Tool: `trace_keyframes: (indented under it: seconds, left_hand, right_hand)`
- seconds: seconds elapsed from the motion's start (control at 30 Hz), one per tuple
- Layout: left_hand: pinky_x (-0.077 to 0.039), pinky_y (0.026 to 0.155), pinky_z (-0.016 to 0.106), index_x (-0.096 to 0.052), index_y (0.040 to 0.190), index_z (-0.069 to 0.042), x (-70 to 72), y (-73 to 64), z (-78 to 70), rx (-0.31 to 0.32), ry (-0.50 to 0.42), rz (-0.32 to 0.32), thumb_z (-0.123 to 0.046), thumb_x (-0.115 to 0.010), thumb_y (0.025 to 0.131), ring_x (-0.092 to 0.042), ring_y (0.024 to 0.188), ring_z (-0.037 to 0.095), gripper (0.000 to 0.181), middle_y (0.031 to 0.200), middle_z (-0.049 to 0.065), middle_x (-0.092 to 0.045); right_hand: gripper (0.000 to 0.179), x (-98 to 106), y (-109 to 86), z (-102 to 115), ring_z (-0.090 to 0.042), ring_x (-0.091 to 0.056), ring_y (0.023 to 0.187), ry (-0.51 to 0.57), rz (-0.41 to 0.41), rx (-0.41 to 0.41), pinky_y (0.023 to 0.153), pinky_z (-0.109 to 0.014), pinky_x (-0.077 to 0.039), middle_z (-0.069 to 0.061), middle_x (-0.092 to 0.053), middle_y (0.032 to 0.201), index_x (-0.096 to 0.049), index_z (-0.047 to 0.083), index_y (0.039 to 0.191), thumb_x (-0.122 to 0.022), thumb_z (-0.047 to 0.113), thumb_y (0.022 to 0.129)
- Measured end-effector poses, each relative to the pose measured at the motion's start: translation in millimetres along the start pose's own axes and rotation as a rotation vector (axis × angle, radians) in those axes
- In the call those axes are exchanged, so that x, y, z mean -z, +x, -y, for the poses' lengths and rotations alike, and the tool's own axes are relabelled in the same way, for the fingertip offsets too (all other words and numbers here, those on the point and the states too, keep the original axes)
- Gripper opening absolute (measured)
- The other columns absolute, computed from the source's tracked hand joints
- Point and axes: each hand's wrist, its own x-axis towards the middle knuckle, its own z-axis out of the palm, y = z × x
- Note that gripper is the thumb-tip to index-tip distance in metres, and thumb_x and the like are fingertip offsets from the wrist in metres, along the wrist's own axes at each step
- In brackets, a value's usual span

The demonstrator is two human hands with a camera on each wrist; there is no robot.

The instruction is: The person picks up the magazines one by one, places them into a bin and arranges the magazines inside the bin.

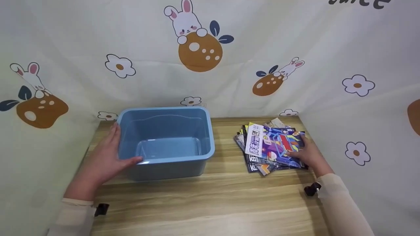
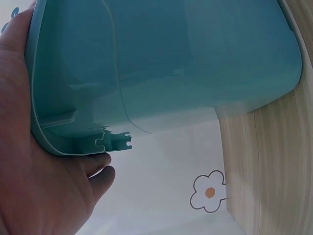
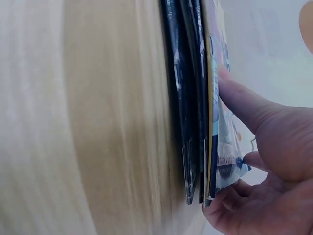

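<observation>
Top magazine [image 1: 274,144]: we find it right of centre in the head view, uppermost on a loose stack of magazines [image 1: 252,165], its white title strip toward the left.
Long axis: we see it run mostly left to right across the frame, slightly tilted, roughly in line with the long side of the blue bin [image 1: 177,160].
Right hand [image 1: 310,155]: we have it at the magazine's right end, thumb on the cover and fingers at the edge, in a pinch; we cannot tell whether it takes in more than the top copy.
Left hand [image 1: 106,159]: we grip the bin at its left end, thumb over the front rim near the corner, fingers along the outer left side.
Nearer hand: for the magazine, the right, which touches it; the left is well apart, with the whole bin between.
Deciding relation: we judge it to be that the magazine lies between our right hand and the bin, its free end facing the bin's right wall.
Gap: we see a strip of bare table [image 1: 224,144] between bin and stack.
Height: we see the bin's rim standing above the stack, mouth upward, left of centre.
</observation>
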Motion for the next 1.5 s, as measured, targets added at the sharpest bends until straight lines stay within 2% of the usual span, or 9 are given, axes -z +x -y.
trace_keyframes:
  seconds: [0.23,0.47,0.63,0.83,1.0,1.07,1.23,1.37,1.5]
  left_hand:
    - [-0.028,0.114,0.087,0.003,0.176,-0.004,0.2,-0.7,0.0,0.007,0.004,0.003,-0.087,-0.071,0.087,-0.013,0.163,0.060,0.143,0.184,0.022,0.007]
    - [-0.028,0.115,0.086,0.003,0.176,-0.004,0.4,-0.3,0.2,-0.001,-0.006,-0.004,-0.088,-0.070,0.086,-0.013,0.163,0.060,0.143,0.184,0.022,0.006]
    - [-0.026,0.119,0.084,0.001,0.176,-0.002,1.4,-0.9,1.3,-0.029,-0.005,-0.018,-0.084,-0.073,0.088,-0.016,0.163,0.060,0.141,0.184,0.023,0.004]
    - [-0.028,0.116,0.086,0.002,0.176,-0.004,1.6,0.0,-0.3,-0.018,0.004,-0.015,-0.086,-0.072,0.087,-0.017,0.162,0.061,0.143,0.184,0.023,0.004]
    - [-0.028,0.115,0.086,0.001,0.176,-0.004,-1.4,-1.9,-0.9,-0.013,-0.002,-0.014,-0.088,-0.071,0.085,-0.014,0.163,0.060,0.144,0.184,0.022,0.004]
    - [-0.028,0.115,0.086,0.000,0.176,-0.003,-0.9,-2.9,-0.9,-0.015,0.000,-0.020,-0.089,-0.070,0.085,-0.013,0.164,0.059,0.143,0.184,0.022,0.003]
    - [-0.029,0.115,0.085,-0.002,0.176,-0.002,-2.9,-3.5,-2.5,-0.018,0.001,-0.020,-0.091,-0.068,0.085,-0.013,0.164,0.059,0.143,0.184,0.021,0.004]
    - [-0.030,0.114,0.085,-0.002,0.177,-0.003,-1.6,-3.1,-4.0,-0.001,-0.010,-0.019,-0.094,-0.068,0.082,-0.014,0.163,0.060,0.147,0.184,0.020,0.005]
    - [-0.029,0.116,0.084,-0.003,0.176,-0.002,2.9,-3.1,-2.8,-0.002,-0.015,-0.037,-0.092,-0.070,0.083,-0.015,0.162,0.061,0.146,0.184,0.021,0.004]
  right_hand:
    - [0.128,1.5,-0.2,2.6,-0.063,-0.022,0.157,-0.008,-0.039,0.021,0.127,-0.076,-0.022,-0.044,-0.011,0.173,-0.003,0.005,0.177,-0.092,0.040,0.093]
    - [0.123,4.0,2.6,-10.4,-0.061,-0.018,0.161,0.115,-0.032,0.118,0.129,-0.075,-0.021,-0.035,-0.008,0.179,-0.005,0.013,0.179,-0.091,0.034,0.095]
    - [0.115,9.4,-1.2,-11.8,-0.057,-0.024,0.160,0.225,-0.015,0.126,0.129,-0.070,-0.029,-0.033,-0.008,0.181,-0.009,0.021,0.180,-0.088,0.038,0.098]
    - [0.113,15.6,-6.8,-9.9,-0.052,-0.033,0.156,0.363,-0.002,0.070,0.123,-0.058,-0.043,-0.030,-0.006,0.182,-0.007,0.034,0.179,-0.086,0.042,0.099]
    - [0.107,15.1,-12.8,-10.4,-0.046,-0.043,0.149,0.467,0.009,0.053,0.102,-0.032,-0.060,-0.028,-0.007,0.182,-0.008,0.040,0.179,-0.083,0.038,0.103]
    - [0.104,14.2,-14.7,-5.6,-0.040,-0.049,0.142,0.518,0.009,0.064,0.092,-0.024,-0.062,-0.027,-0.009,0.182,-0.009,0.040,0.179,-0.082,0.033,0.104]
    - [0.101,15.5,-26.2,8.9,-0.025,-0.059,0.126,0.608,-0.010,0.078,0.092,-0.025,-0.063,-0.028,-0.011,0.181,-0.009,0.039,0.179,-0.079,0.029,0.106]
    - [0.100,18.7,-33.3,27.4,-0.021,-0.061,0.118,0.644,-0.026,0.077,0.091,-0.027,-0.064,-0.028,-0.014,0.180,-0.010,0.043,0.178,-0.079,0.031,0.106]
    - [0.098,20.6,-35.0,55.1,-0.017,-0.064,0.115,0.681,-0.034,0.136,0.089,-0.028,-0.065,-0.025,-0.016,0.179,-0.013,0.042,0.178,-0.079,0.030,0.106]
